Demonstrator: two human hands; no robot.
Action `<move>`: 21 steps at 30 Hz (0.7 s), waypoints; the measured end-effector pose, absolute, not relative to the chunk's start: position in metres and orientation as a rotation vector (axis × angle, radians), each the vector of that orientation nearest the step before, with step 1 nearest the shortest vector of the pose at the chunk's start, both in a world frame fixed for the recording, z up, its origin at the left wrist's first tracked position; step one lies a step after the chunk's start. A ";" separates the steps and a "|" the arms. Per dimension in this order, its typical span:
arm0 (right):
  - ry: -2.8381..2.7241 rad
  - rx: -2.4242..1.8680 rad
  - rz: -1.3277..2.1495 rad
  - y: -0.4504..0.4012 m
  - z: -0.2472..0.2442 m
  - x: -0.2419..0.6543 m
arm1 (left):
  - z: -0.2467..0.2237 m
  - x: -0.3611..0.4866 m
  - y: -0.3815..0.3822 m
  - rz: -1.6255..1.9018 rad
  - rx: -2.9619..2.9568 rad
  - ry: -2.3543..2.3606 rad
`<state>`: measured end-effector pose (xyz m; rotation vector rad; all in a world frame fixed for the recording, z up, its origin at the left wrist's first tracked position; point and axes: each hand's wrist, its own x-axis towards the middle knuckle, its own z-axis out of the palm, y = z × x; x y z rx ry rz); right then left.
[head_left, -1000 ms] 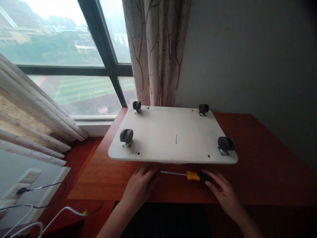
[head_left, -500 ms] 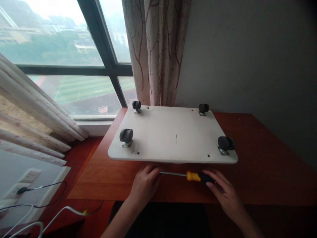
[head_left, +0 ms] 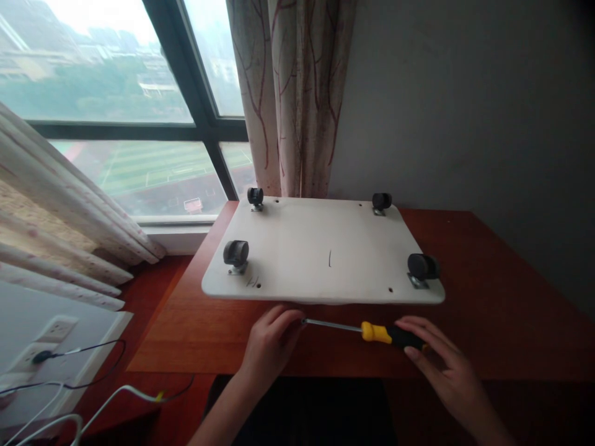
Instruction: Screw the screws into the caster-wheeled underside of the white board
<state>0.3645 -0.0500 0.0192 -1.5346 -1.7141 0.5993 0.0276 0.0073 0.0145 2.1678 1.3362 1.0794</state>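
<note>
My right hand (head_left: 446,365) is closed round the black end of a screwdriver (head_left: 376,332) with a yellow and black handle. Its metal shaft points left, towards my left hand (head_left: 274,341). The left fingers are pinched together at the shaft's tip, where a small dark spot shows; what they hold is too small to make out. Just beyond both hands, a white board (head_left: 302,248) with rounded corners lies on the wooden table (head_left: 186,334). Black casters on metal plates stand up at its corners, among them a near left caster (head_left: 236,254) and a near right caster (head_left: 423,267).
Dark holes and pen marks dot the board near its edges. A window (head_left: 139,173) and curtains (head_left: 297,99) stand behind and to the left. Wall sockets (head_left: 44,350) with a plug and loose cables (head_left: 116,396) are at the lower left.
My right hand has moved right with the screwdriver, so more of the shaft shows and its tip is now visible at my left fingertips. The left hand has barely moved.
</note>
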 end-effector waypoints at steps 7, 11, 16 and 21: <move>-1.796 -1.462 0.392 -0.051 0.061 0.374 | 0.023 0.036 0.008 0.989 2.344 1.270; -1.908 -1.365 0.259 -0.046 0.095 0.377 | 0.031 0.048 0.011 0.914 2.400 1.177; -2.096 -1.240 0.087 -0.037 0.144 0.380 | 0.045 0.069 0.018 0.841 2.432 1.070; -2.190 -1.216 -0.043 -0.023 0.187 0.378 | 0.059 0.095 0.027 0.809 2.427 0.959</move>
